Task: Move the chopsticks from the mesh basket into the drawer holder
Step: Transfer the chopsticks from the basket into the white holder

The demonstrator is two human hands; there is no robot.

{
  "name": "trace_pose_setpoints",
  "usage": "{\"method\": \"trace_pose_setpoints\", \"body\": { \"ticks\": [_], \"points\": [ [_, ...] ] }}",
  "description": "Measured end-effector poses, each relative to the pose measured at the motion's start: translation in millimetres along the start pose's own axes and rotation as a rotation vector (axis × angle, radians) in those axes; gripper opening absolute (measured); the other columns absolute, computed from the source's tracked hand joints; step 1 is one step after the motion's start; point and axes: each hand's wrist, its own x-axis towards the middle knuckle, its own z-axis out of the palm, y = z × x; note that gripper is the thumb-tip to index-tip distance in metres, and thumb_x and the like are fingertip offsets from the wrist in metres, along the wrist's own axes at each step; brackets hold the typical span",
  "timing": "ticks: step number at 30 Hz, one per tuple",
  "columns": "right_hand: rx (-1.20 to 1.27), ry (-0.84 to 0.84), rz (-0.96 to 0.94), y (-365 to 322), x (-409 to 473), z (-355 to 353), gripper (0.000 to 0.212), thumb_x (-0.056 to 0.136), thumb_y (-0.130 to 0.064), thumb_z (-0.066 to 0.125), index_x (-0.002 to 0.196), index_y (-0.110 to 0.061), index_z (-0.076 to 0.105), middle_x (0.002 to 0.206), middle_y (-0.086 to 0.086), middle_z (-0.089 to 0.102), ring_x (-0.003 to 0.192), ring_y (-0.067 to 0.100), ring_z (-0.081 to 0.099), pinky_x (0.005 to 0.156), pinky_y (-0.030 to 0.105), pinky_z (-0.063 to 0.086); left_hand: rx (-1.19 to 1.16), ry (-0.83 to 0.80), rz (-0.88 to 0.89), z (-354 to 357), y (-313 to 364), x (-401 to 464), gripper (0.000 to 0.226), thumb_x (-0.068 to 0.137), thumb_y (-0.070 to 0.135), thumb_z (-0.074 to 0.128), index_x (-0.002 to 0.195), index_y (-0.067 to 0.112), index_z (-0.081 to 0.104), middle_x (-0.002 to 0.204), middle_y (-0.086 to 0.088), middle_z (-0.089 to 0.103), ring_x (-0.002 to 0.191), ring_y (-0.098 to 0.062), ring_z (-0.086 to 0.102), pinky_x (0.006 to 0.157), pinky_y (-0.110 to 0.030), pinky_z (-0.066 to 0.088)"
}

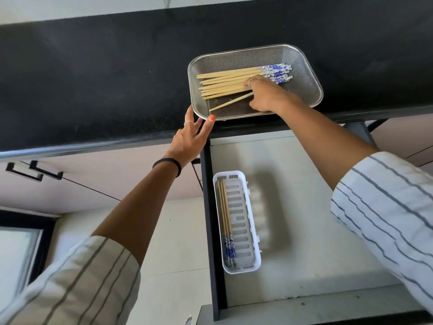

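Your right hand (263,96) pinches one chopstick (230,102) inside the mesh basket (304,85); your left hand (191,137), fingers spread, steadies its rim.

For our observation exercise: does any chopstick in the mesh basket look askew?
Yes. One loose chopstick lies at a slant near the mesh basket front edge, apart from the roughly parallel bundle. The right hand rests over it.

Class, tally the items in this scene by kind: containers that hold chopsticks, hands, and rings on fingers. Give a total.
Containers: 2, the mesh basket and the white drawer holder
Hands: 2, left hand, right hand
Rings: 2
Total: 6
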Motion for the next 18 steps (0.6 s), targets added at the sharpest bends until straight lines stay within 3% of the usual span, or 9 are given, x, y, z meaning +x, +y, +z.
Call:
{"method": "trace_pose_setpoints", "body": {
  "ticks": [3,11,18],
  "points": [
    [-0.068,0.065,-0.045,-1.7,1.4,-0.5,0.06,0.08,0.006,0.056,0.135,-0.012,0.045,0.134,0.007,0.043,0.122,0.029,0.048,0.101,0.046,0.043,-0.009,-0.001,-0.011,0.3,-0.7,1.6,0.076,0.094,0.058,0.034,0.151,0.025,-0.003,0.145,-0.006,0.045,0.129,-0.024,0.047,0.108,-0.041,0.035],
    [-0.192,0.108,-0.083,0.2,4.3,0.5,0.058,0.079,0.006,0.06,0.13,-0.014,0.043,0.128,0.01,0.045,0.109,0.032,0.054,0.085,0.045,0.045,0.0,-0.004,-0.036,0.8,-2.2,3.8,0.078,0.094,0.058,0.032,0.151,0.023,-0.007,0.145,-0.008,0.044,0.137,-0.023,0.037,0.11,-0.038,0.028],
    [-0.292,0.037,-0.094,1.2,8.9,2.8,0.027,0.085,0.002,0.054,0.108,-0.012,0.057,0.113,0.009,0.056,0.105,0.03,0.056,0.097,0.049,0.041,0.004,-0.003,-0.038,1.9,-3.7,4.0,0.077,0.095,0.058,0.032,0.151,0.023,-0.007,0.145,-0.008,0.044,0.136,-0.024,0.039,0.11,-0.041,0.028]
  ]
}}
